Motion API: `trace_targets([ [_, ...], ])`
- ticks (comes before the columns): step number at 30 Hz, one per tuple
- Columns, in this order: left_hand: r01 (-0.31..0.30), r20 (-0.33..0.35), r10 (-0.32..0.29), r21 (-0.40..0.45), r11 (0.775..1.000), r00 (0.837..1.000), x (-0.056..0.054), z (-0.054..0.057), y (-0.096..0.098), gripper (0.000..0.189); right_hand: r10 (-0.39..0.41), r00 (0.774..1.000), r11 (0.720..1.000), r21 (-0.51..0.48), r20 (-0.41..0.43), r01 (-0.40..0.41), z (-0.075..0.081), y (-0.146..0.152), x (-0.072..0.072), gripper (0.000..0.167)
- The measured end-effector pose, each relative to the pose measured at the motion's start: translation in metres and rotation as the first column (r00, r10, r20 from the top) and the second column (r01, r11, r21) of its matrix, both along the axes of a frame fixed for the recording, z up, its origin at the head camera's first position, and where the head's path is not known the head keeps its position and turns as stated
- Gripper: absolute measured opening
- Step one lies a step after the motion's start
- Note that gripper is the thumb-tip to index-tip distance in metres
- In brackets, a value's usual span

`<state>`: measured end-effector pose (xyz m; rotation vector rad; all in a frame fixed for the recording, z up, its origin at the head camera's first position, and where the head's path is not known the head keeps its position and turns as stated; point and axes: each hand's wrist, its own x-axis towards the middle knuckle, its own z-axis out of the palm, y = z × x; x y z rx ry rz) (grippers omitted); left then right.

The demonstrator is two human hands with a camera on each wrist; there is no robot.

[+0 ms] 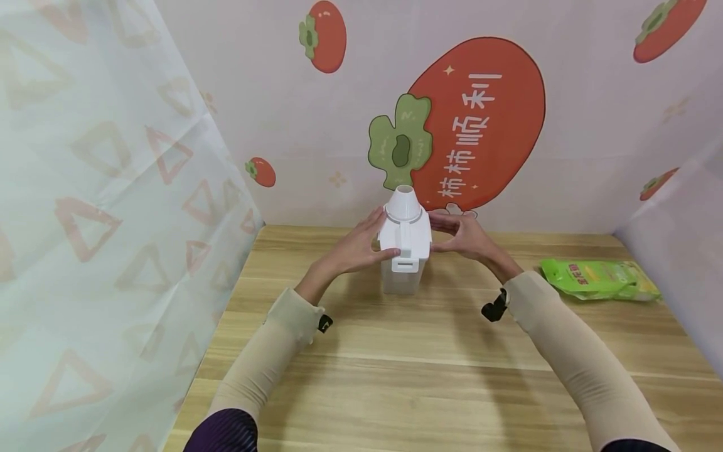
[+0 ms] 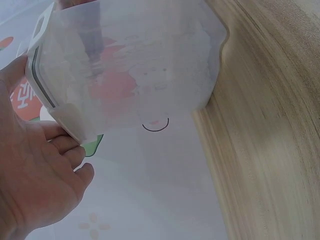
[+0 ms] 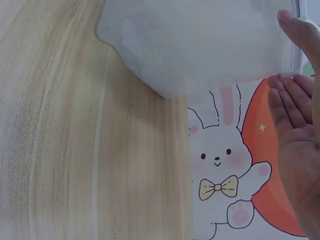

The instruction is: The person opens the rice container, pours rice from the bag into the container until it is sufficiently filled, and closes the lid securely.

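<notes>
A translucent plastic storage container (image 1: 402,282) stands upright on the wooden table near the back wall. Its white lid (image 1: 418,237) carries a white cone-shaped cap (image 1: 403,206) with an opening at the top. On the left side of the lid, my left hand (image 1: 357,247) grips the edge, thumb at the front and fingers toward the back. Opposite it, my right hand (image 1: 467,237) holds the lid's right edge between thumb and fingers. Cloudy walls of the container (image 2: 150,65) fill much of the left wrist view. The right wrist view has my right thumb (image 3: 295,30) against the container's upper side.
A green and yellow plastic packet (image 1: 599,279) lies at the right of the table (image 1: 384,389). Patterned sheets cover the back wall (image 1: 305,125) and both sides. Black straps (image 1: 494,306) sit at my wrists.
</notes>
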<state>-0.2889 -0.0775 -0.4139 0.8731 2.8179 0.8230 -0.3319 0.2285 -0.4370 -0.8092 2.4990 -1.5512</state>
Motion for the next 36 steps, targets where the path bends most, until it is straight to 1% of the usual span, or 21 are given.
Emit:
trace_targets([
  [6, 0.006, -0.012, -0.006, 0.010, 1.000, 1.000, -0.001, -0.001, 0.000, 0.105, 0.001, 0.999, 0.999, 0.044, -0.032, 0.001, 0.003, 0.000, 0.000, 0.079],
  [8, 0.003, -0.012, -0.003, 0.006, 1.000, 1.000, -0.002, -0.001, -0.001, 0.105, -0.006, 0.999, 0.998, 0.063, -0.036, 0.008, 0.010, -0.004, 0.004, 0.077],
  [12, -0.005, -0.009, 0.005, 0.002, 1.000, 1.000, -0.001, -0.001, -0.001, 0.106, -0.021, 0.998, 0.994, 0.102, -0.051, 0.027, 0.015, -0.006, 0.005, 0.077],
  [13, -0.006, -0.006, 0.006, 0.001, 1.000, 1.000, -0.001, -0.001, -0.001, 0.106, -0.018, 0.998, 0.991, 0.128, -0.063, 0.026, 0.016, -0.006, 0.004, 0.077],
  [14, -0.007, -0.006, 0.007, -0.001, 1.000, 1.000, -0.001, 0.000, -0.001, 0.106, -0.014, 0.997, 0.990, 0.140, -0.071, 0.023, 0.013, -0.004, 0.001, 0.079],
  [21, -0.009, 0.008, 0.010, -0.005, 1.000, 1.000, -0.001, 0.000, 0.000, 0.108, 0.031, 0.994, 0.982, 0.188, -0.101, -0.011, 0.014, 0.001, -0.003, 0.081],
  [27, -0.017, 0.022, 0.017, 0.009, 1.000, 1.000, -0.001, 0.002, 0.002, 0.109, 0.066, 0.984, 0.973, 0.229, -0.167, -0.026, 0.020, 0.003, -0.004, 0.079],
  [32, -0.035, 0.041, 0.035, 0.009, 0.999, 0.999, 0.001, 0.002, 0.004, 0.109, 0.084, 0.979, 0.966, 0.255, -0.184, -0.035, 0.024, 0.004, -0.004, 0.080],
  [36, -0.044, 0.050, 0.043, 0.009, 0.999, 0.998, 0.003, 0.002, 0.004, 0.108, 0.099, 0.964, 0.952, 0.305, -0.248, -0.020, 0.027, 0.006, -0.006, 0.078],
])
